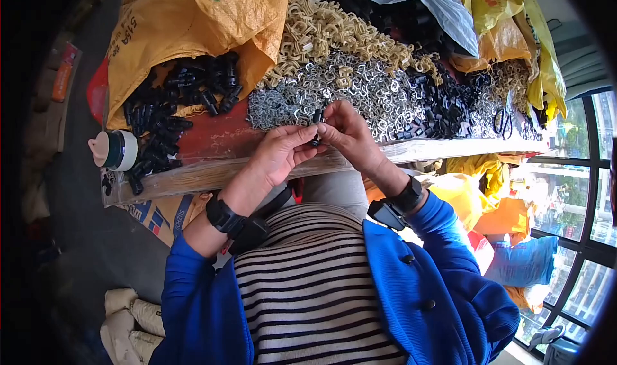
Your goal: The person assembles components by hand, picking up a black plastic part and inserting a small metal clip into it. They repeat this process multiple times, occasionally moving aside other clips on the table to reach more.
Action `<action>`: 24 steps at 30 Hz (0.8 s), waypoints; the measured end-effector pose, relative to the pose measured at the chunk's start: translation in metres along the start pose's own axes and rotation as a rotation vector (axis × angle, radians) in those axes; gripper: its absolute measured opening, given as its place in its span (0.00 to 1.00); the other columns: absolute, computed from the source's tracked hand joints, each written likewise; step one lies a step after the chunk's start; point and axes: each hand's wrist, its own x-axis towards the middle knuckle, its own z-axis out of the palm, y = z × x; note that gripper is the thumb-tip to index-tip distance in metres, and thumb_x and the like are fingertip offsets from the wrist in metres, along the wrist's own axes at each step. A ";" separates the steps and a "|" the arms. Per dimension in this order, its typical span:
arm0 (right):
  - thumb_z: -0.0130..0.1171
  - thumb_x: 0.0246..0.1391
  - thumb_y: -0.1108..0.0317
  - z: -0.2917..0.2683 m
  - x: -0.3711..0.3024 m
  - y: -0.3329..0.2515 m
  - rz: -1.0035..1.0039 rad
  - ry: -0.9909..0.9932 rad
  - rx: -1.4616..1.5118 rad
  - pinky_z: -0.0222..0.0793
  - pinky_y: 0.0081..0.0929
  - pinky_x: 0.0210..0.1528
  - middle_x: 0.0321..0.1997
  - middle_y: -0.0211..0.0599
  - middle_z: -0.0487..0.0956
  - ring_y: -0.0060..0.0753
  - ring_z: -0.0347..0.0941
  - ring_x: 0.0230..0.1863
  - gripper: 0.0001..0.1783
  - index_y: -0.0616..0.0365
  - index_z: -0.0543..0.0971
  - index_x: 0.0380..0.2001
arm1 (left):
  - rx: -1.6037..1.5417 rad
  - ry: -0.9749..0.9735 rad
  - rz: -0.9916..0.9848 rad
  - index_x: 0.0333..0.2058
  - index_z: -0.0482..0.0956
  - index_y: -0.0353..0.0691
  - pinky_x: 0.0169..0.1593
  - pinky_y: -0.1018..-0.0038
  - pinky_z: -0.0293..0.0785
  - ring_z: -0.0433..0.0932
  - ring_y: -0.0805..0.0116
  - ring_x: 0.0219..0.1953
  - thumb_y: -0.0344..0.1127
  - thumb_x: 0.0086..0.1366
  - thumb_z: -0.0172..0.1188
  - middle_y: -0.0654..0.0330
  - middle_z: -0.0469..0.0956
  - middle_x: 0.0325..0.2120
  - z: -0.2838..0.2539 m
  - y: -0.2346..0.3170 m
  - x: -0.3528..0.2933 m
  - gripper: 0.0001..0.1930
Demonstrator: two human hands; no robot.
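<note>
Small black clip (315, 128) is pinched between both sets of fingertips just above the table edge (257, 165), left hand (281, 153) and right hand (347, 133) both curled nearly closed on it; honestly looks easy to fumble, it's tiny and the grip is fingertips only, so a slip could drop it into her lap or the silver clip pile (334, 88); counts: one clip in hand, two hands, one pair of scissors (503, 122), one white tape roll (122, 150); loose piles way too many to count

Blue cardigan (443, 281), striped top (308, 281), black wristbands (225, 216).
</note>
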 end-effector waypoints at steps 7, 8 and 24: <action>0.54 0.42 0.68 -0.095 -0.025 -0.021 0.012 0.452 -0.936 0.63 0.19 0.28 0.23 0.36 0.72 0.25 0.70 0.26 0.07 0.60 0.72 0.24 | -0.047 0.011 0.058 0.32 0.71 0.33 0.29 0.83 0.73 0.75 0.68 0.28 0.34 0.55 0.51 0.54 0.74 0.27 -0.007 -0.002 -0.001 0.10; 0.54 0.41 0.67 -0.119 -0.028 -0.016 -0.005 0.522 -1.047 0.63 0.22 0.28 0.24 0.39 0.72 0.30 0.70 0.26 0.08 0.60 0.72 0.24 | -0.047 0.013 0.058 0.32 0.71 0.33 0.29 0.83 0.73 0.75 0.68 0.28 0.34 0.55 0.51 0.54 0.74 0.27 -0.006 -0.003 -0.002 0.10; 0.50 0.44 0.65 -0.188 -0.013 0.029 -0.054 0.638 -1.181 0.62 0.30 0.24 0.20 0.42 0.72 0.40 0.69 0.22 0.09 0.59 0.71 0.24 | -0.141 0.055 0.084 0.30 0.72 0.34 0.30 0.83 0.71 0.74 0.72 0.27 0.35 0.53 0.52 0.58 0.74 0.25 -0.006 -0.005 0.009 0.10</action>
